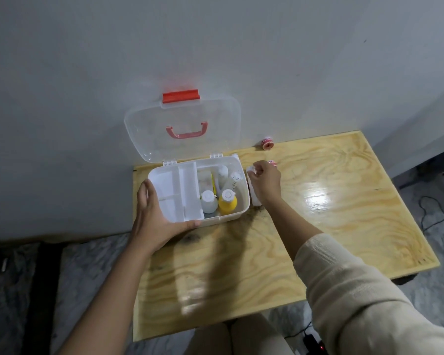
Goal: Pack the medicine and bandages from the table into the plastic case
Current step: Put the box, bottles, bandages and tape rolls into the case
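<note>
The white plastic case (242,208) stands open at the table's back left, its clear lid (182,129) leaning on the wall. Inside, a white divided tray (180,190) covers the left half; a yellow bottle (227,202), a white bottle (209,201) and more white bottles (228,175) fill the right half. My left hand (154,216) grips the case's front left corner. My right hand (264,183) is closed on a white bandage roll (251,172) just right of the case. Under it lies a white packet (254,198). A red-labelled tape roll (268,144) sits by the wall.
A second small red-and-white item (272,163) peeks out behind my right hand. The plywood table (344,201) stands against a grey wall. Cables and a black device (313,339) lie on the marble floor at the right and near my knees.
</note>
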The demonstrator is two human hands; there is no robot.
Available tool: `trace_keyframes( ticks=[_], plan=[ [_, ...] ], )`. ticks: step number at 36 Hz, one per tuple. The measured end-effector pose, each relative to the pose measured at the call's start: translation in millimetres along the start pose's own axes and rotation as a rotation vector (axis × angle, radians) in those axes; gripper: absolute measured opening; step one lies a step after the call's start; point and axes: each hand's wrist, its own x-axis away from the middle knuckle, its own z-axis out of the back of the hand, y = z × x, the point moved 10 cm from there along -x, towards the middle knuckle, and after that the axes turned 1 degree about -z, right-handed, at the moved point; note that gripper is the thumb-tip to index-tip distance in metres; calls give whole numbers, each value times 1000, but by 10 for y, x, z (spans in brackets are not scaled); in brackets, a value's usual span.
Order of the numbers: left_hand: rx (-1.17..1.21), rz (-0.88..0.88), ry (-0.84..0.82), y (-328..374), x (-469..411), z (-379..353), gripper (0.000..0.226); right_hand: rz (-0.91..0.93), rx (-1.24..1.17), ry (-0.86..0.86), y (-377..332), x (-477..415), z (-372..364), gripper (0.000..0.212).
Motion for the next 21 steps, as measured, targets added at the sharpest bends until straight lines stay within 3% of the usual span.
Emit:
trace_keyframes(
  ticks=[12, 21],
  plan=[
    [14, 69, 24, -194, -5, 104, 153, 45, -40, -13, -67, -196, -158, 28],
    [22, 58, 52, -214, -8, 119, 151, 99, 12, -83, -231, -208, -377, 57]
  ],
)
